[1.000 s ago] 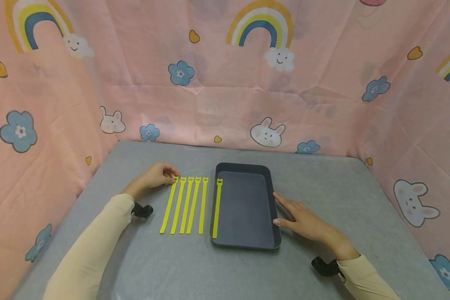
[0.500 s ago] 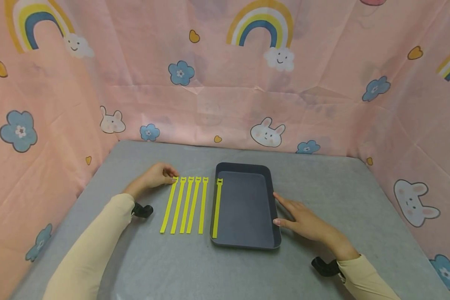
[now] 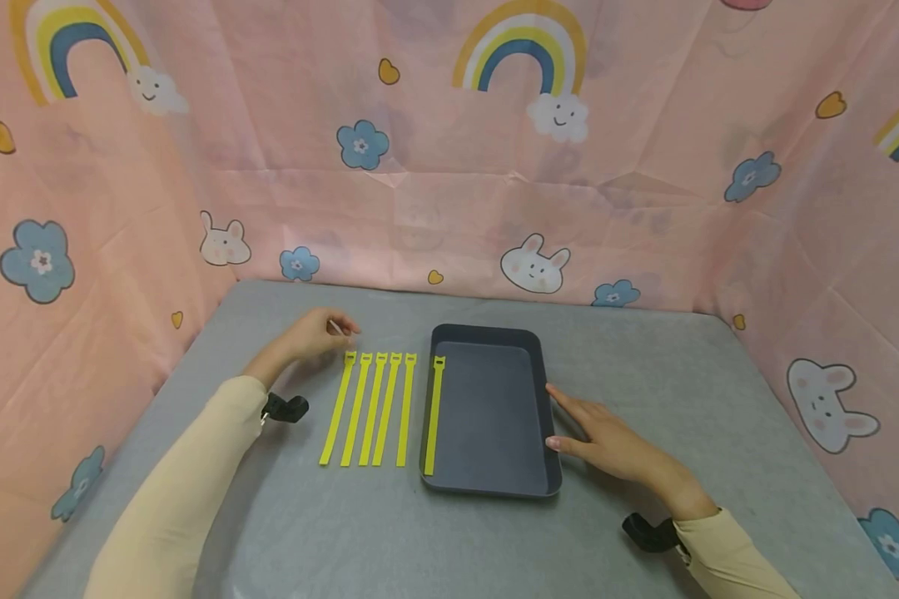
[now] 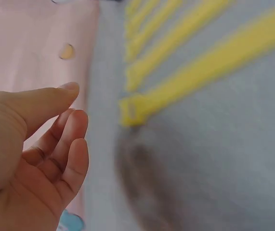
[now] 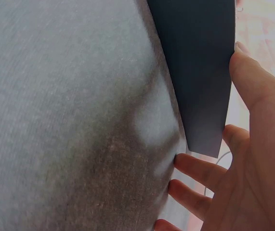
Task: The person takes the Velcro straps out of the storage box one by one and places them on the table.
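Several yellow cable ties (image 3: 370,408), flat straps with slotted heads, lie side by side on the grey table. My left hand (image 3: 315,334) hovers just over the head of the leftmost tie (image 3: 335,416). In the left wrist view, its loosely bent fingers (image 4: 74,125) hold nothing and stand apart from that yellow head. One more tie (image 3: 434,416) lies along the left side inside the dark grey tray (image 3: 494,416). My right hand (image 3: 607,441) rests against the tray's right wall, thumb and forefinger touching the rim, other fingers extended down beside it.
A pink printed cloth (image 3: 449,200) stands behind the table (image 3: 487,549) and along both sides. Each wrist carries a black camera, the left one (image 3: 286,408) and the right one (image 3: 648,532).
My left hand has risen off the leftmost tie's head and moved slightly away from me. The ties, the tray and my right hand stay where they were.
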`<act>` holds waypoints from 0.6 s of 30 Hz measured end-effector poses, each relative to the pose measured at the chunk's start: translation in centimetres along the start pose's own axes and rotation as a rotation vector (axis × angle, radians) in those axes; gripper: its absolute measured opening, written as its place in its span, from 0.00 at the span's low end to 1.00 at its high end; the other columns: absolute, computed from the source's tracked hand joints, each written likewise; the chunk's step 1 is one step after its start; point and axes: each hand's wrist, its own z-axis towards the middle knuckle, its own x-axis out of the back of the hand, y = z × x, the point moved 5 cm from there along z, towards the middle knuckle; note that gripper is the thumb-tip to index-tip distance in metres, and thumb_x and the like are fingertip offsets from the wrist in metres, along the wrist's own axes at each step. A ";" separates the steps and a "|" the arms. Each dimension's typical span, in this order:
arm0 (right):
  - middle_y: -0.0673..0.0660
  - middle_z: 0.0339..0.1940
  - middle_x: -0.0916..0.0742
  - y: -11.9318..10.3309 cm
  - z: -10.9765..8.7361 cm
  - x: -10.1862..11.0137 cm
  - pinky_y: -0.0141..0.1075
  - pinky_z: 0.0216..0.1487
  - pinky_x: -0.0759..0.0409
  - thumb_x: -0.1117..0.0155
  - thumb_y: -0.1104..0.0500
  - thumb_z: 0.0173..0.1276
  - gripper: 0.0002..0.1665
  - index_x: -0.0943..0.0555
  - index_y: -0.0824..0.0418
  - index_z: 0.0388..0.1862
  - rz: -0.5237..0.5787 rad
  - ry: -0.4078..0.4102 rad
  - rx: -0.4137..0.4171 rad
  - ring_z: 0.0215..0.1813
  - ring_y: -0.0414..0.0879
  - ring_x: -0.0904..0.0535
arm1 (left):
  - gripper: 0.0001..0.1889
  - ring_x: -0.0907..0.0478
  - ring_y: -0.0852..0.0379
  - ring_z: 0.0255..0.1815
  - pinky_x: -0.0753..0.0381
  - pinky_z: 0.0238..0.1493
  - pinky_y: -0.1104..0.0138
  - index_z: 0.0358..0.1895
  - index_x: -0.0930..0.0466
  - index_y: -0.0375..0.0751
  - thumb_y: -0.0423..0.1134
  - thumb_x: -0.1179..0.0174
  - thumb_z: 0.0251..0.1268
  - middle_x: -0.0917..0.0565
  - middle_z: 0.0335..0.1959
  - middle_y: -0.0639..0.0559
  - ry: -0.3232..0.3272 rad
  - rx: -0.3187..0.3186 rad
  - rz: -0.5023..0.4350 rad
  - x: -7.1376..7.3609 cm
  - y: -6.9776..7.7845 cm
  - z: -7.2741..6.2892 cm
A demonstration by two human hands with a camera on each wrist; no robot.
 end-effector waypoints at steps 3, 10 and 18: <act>0.65 0.78 0.34 -0.1 0.0 0.0 0.71 0.67 0.39 0.43 0.34 0.70 0.49 0.50 0.45 0.82 0.001 0.000 -0.001 0.75 0.72 0.39 | 0.13 0.21 0.51 0.40 0.23 0.40 0.66 0.51 0.16 0.35 0.34 0.37 0.65 0.15 0.46 0.41 0.025 -0.062 -0.012 0.6 1.5 0.2; 0.65 0.78 0.34 -0.1 0.0 0.1 0.70 0.67 0.39 0.43 0.34 0.70 0.48 0.49 0.46 0.82 -0.003 0.003 0.007 0.75 0.71 0.39 | 0.11 0.20 0.53 0.40 0.19 0.46 0.61 0.51 0.16 0.42 0.38 0.37 0.67 0.17 0.45 0.46 0.034 -0.146 -0.068 0.9 5.5 0.5; 0.64 0.78 0.34 -0.1 -0.1 0.1 0.71 0.67 0.39 0.43 0.34 0.70 0.48 0.49 0.46 0.82 0.003 0.005 0.009 0.75 0.71 0.39 | 0.11 0.17 0.52 0.43 0.18 0.53 0.56 0.51 0.16 0.43 0.36 0.36 0.67 0.16 0.48 0.45 -0.025 -0.267 -0.153 -1.4 9.7 0.6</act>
